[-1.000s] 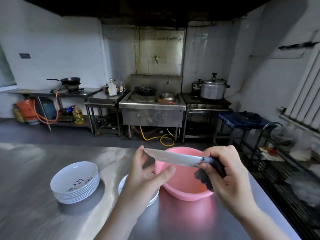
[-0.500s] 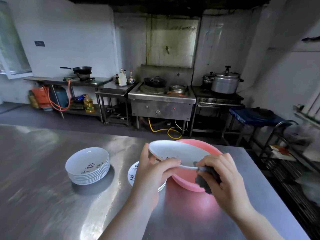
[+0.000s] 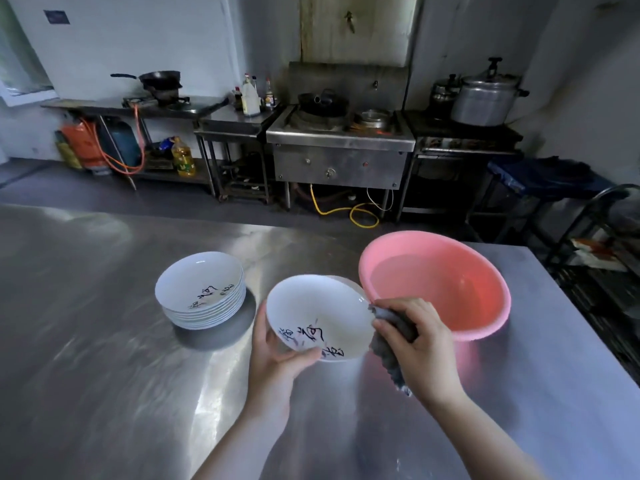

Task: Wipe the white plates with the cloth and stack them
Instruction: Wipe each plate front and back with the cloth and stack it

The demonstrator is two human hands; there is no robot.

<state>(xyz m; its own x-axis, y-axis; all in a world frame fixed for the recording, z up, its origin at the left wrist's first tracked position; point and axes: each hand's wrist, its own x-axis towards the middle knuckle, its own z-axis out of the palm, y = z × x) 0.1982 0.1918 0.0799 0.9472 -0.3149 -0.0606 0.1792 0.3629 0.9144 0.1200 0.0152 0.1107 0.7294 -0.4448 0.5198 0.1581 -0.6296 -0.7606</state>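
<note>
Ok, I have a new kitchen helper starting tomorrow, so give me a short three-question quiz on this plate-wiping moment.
1. True or false: the left hand holds a white plate tilted toward the camera.
2. What does the right hand grip? A) a sponge B) a grey cloth C) a knife
3. On which side of the held plate does the stack of plates stand on the steel table, and on which side the pink basin?

Key:
1. True
2. B, pressed at the plate's right rim
3. The stack on the left, the basin on the right
</note>
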